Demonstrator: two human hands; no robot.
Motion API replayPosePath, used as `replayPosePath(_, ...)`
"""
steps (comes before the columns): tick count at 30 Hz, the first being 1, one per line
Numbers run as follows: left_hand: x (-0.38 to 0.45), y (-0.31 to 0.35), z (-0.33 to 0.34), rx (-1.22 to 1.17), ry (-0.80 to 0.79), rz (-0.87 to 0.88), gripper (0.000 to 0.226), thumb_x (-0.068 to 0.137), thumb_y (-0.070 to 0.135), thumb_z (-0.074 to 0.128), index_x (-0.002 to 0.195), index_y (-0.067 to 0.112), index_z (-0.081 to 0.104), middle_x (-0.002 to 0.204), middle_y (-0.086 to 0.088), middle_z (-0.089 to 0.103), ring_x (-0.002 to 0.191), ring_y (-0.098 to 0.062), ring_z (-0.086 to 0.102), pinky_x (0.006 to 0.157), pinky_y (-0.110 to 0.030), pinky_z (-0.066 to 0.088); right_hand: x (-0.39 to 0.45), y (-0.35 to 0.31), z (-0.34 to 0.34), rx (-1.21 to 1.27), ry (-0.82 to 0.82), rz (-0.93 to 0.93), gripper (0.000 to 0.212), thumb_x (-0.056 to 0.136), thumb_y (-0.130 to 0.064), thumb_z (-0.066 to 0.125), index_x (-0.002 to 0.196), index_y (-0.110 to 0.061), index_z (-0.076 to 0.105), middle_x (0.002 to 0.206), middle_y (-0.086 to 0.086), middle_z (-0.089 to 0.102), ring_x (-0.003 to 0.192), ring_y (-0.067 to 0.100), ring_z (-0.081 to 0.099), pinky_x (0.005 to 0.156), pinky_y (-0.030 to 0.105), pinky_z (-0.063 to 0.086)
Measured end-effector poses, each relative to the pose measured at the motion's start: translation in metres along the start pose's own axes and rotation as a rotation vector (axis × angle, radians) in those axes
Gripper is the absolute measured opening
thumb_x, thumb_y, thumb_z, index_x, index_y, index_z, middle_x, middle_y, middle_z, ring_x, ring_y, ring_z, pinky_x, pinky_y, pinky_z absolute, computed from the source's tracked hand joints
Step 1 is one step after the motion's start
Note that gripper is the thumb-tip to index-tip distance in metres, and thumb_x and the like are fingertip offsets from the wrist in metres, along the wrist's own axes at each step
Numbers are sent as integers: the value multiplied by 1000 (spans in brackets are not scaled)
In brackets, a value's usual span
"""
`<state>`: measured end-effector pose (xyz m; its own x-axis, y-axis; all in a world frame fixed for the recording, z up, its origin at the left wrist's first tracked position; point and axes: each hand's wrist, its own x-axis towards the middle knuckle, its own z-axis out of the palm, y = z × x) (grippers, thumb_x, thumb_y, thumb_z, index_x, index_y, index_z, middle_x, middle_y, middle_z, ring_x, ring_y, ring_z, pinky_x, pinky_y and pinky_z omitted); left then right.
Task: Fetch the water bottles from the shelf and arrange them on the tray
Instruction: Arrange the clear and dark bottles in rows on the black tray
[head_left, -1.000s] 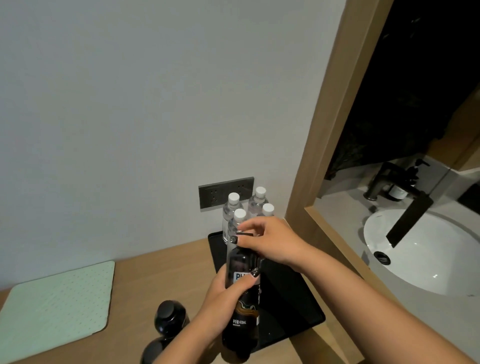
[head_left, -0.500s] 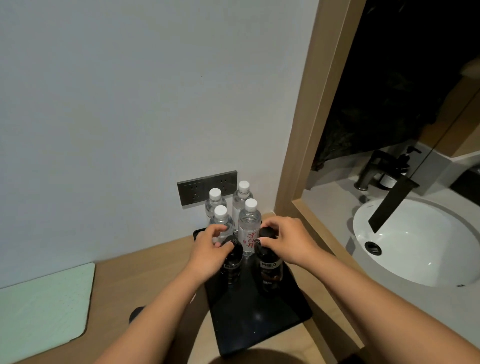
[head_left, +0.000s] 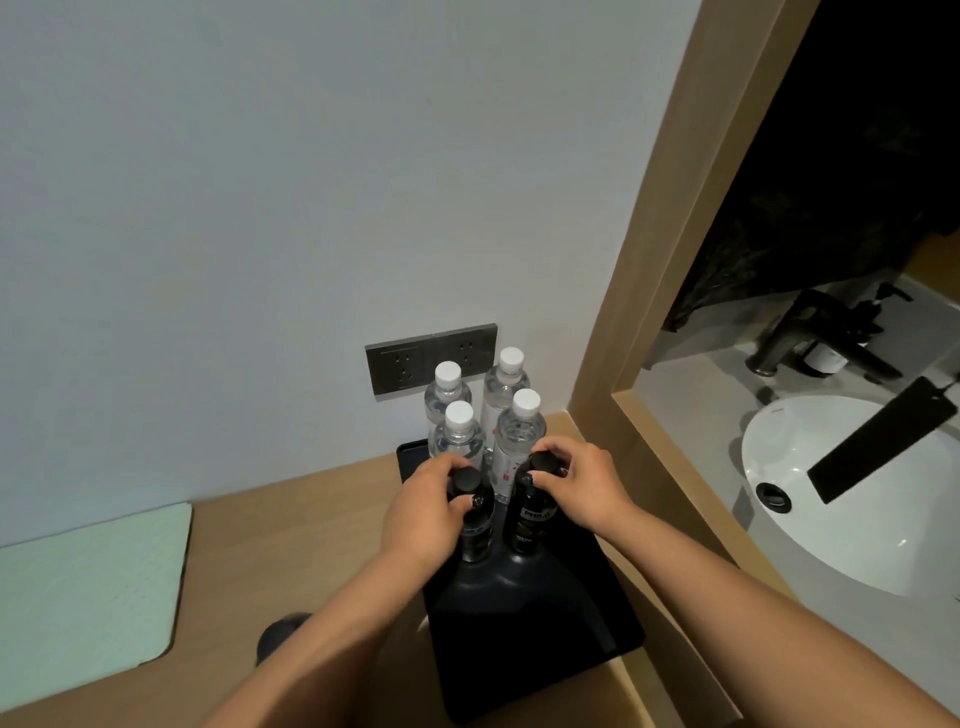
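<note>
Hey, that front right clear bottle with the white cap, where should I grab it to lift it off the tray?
Take the front right clear bottle by its white cap and neck, from straight above. It stands upright, hemmed in by other clear bottles behind and beside it and the dark bottle in front on the tray, so its sides are likely hard to reach.

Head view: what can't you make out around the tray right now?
- Dark object on the counter left of the tray: left forearm covers most of it; identity unclear.
- Labels on the two dark bottles: too small, partly behind left hand and right hand.
- Tray's near left edge: hidden by the forearm.
- Clear bottles' bases: behind the dark bottles and hands.
</note>
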<state>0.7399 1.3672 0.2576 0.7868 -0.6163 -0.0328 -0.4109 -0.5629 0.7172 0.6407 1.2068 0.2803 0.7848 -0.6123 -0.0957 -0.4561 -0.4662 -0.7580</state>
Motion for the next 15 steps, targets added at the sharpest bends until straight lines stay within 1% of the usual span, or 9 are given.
replayPosePath(2,-1,0,0,11,5,7,35,83,14,68,115,25,58,116,4,62,98,-17,61,86,-35,50,1,1,2,22,0,-10,22,78,-4,73,98,-12,67,94,-2,66,91,14,60,78,18,38)
replayPosePath(5,0,2,1,64,-2,42,37,84,15,67,118,26,57,120,5,60,100,-19,60,86,-36,50,2,4,3,11,7,-33,23,77,-4,73,98,-12,68,95,-2,68,92,16,61,78,15,39)
replayPosePath(8,0,6,4,78,4,45,40,85,14,65,122,25,57,123,3,61,103,-22,60,88,-36,48,2,6,3,-2,11,-50,24,77,-5,73,99,-12,68,98,-1,68,92,14,60,72,5,37)
replayPosePath(9,-1,6,6,74,14,40,41,86,14,65,124,25,57,125,3,60,105,-22,60,89,-36,48,2,6,3,-8,11,-52,24,77,-4,73,99,-13,67,99,-1,68,93,13,59,71,5,36)
replayPosePath(11,-3,7,9,78,34,42,44,87,15,64,129,25,56,130,3,59,111,-22,58,93,-34,47,2,7,4,-9,21,-47,27,77,-3,73,101,-13,67,103,1,65,96,13,56,77,11,34)
replayPosePath(13,-5,8,10,89,43,48,45,88,15,63,131,24,54,132,2,58,116,-22,56,94,-34,46,3,7,4,-5,38,-28,30,76,-2,73,102,-13,67,104,1,57,96,12,52,81,12,31)
replayPosePath(15,-6,9,10,99,47,46,46,87,16,63,132,23,54,132,1,58,117,-23,56,94,-35,46,3,6,5,-9,33,1,30,76,-3,74,103,-14,66,105,0,52,98,14,51,83,14,31)
